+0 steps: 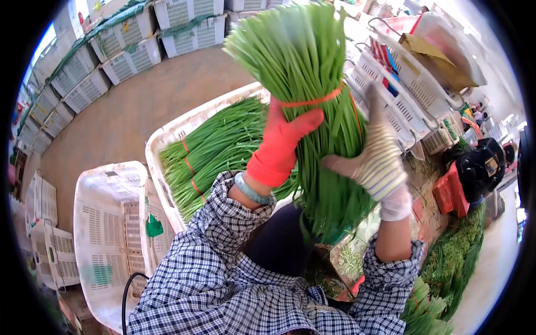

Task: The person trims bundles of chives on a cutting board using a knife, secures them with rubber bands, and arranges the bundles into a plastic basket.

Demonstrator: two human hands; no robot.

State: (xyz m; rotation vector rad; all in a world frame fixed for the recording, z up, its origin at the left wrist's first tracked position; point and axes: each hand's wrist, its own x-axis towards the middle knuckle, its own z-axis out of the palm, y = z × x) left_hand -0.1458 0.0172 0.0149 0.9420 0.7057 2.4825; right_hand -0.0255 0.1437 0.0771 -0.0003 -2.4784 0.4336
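A large bundle of long green stalks (304, 61) hangs upright before me, with an orange band (312, 101) round its upper part. My left hand (282, 139), in a red glove, grips the bundle just below the band. On the other side my right hand (371, 153), in a striped glove, rests against the stalks with its thumb and fingers spread apart. Behind my left arm a white crate (162, 134) holds more green bundles (218, 145) with orange bands, lying flat.
An empty white crate (106, 223) stands at the left. Stacked white crates (131, 56) line the back, and others (402, 84) stand at the upper right. A person in dark clothing (480, 167) is at the right, near a red container (451, 192) and greens (455, 262) on the floor.
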